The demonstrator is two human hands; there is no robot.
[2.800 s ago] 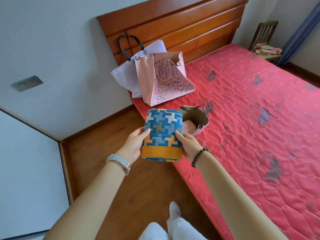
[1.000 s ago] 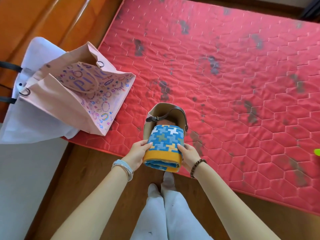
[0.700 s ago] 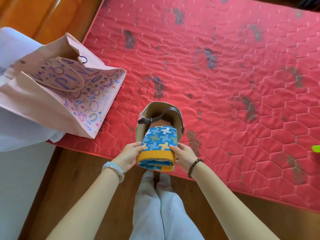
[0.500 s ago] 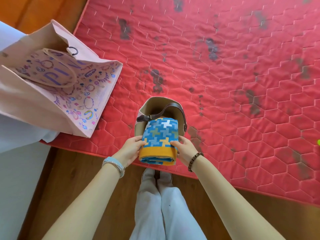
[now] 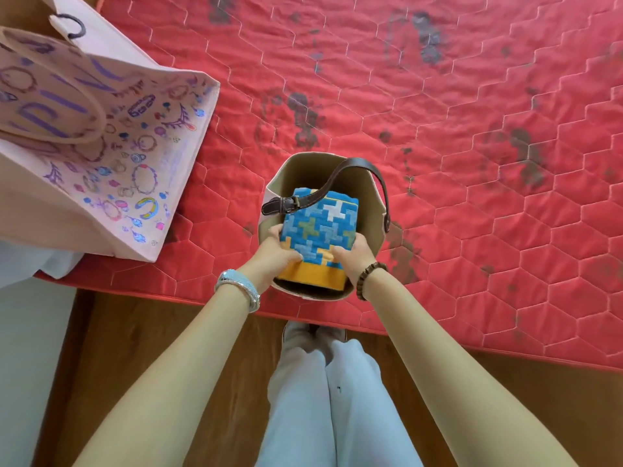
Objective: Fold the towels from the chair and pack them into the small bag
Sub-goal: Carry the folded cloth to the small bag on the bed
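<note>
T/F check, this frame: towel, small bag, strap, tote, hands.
1. Both the left hand and right hand grip the folded towel. True.
2. The towel lies flat on the mattress. False: it sits partway inside the small bag.
3. The brown strap arches over the bag's opening. True.
4. The small bag stands on the floor. False: it is on the mattress.
5. The pink tote is right of the small bag. False: it is to its left.
</note>
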